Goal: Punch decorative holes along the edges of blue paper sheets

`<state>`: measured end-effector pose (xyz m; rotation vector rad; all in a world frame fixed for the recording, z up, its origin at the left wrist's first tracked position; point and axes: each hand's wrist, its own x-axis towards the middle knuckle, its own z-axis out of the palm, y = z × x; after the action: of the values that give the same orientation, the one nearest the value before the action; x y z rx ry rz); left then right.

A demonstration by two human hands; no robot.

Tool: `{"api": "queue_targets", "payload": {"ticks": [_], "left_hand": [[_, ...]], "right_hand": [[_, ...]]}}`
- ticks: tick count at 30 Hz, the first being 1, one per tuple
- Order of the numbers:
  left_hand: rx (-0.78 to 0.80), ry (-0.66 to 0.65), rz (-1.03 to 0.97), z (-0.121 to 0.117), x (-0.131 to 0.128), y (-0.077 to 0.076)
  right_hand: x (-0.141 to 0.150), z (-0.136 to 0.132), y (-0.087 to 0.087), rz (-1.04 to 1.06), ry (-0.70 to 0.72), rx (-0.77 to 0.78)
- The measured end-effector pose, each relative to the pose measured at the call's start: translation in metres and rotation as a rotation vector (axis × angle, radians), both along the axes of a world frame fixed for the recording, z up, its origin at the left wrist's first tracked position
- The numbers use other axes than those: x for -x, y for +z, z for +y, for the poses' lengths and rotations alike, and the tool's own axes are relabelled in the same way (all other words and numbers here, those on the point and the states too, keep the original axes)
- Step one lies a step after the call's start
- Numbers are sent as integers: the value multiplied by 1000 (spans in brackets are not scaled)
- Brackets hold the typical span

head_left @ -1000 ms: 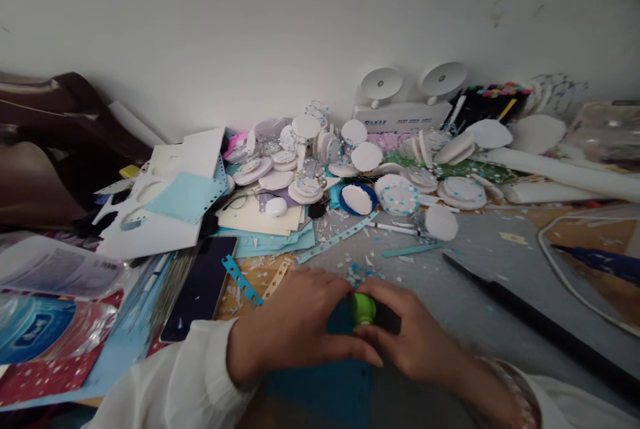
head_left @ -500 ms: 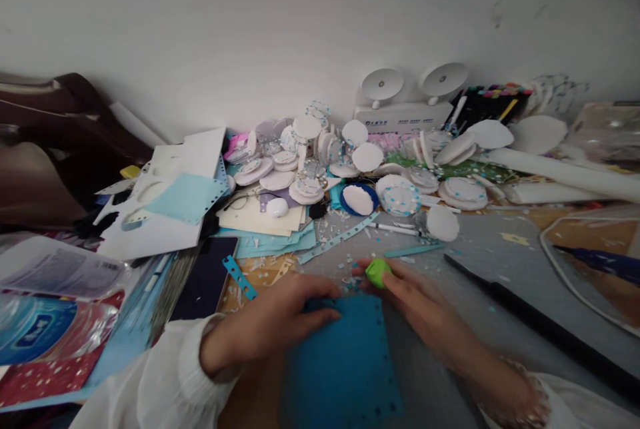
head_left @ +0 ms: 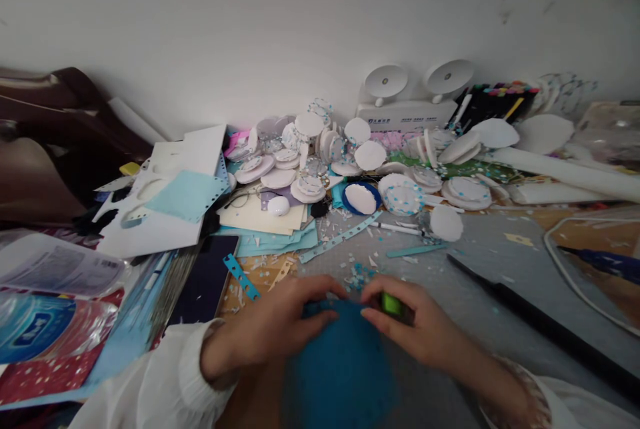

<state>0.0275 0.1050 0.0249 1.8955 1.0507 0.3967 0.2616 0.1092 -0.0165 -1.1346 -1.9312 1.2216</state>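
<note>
A blue foam-like sheet (head_left: 345, 362), blurred now, lies in front of me over the grey cutting mat. My left hand (head_left: 295, 319) grips its far left edge between thumb and fingers. At the sheet's far right corner is my right hand (head_left: 407, 322), thumb and fingertips pinched at the edge. Curled inside that hand sits a small lime-green hole punch (head_left: 391, 304), partly covered by the fingers. Just beyond the hands lie small blue punched bits (head_left: 359, 276).
White discs (head_left: 360, 198) with blue dots are piled along the wall. A black soldering-iron-like tool (head_left: 530, 316) lies at right on the grey mat (head_left: 500, 242). To the left are a dark phone (head_left: 203, 282), a holed blue strip (head_left: 241, 277), stacked sheets (head_left: 270, 219) and a tissue pack (head_left: 45, 329).
The right hand has turned and closed at the sheet's corner, tucking the green punch into its palm. More blue bits show on the mat. The left hand keeps its hold.
</note>
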Motion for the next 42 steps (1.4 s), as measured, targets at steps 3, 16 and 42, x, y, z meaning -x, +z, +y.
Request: {"api": "queue_targets", "payload": {"ticks": [3,16,42], "left_hand": [[90,-6,-80,2,-2,2],[824,84,-477,13,0,4],[615,110,-491,5,-13,-12]], "right_hand": [[2,-2,2,-31,49,-72],[-2,-2,7,23,21,-81],[-1,-3,7,16,20,-14]]}}
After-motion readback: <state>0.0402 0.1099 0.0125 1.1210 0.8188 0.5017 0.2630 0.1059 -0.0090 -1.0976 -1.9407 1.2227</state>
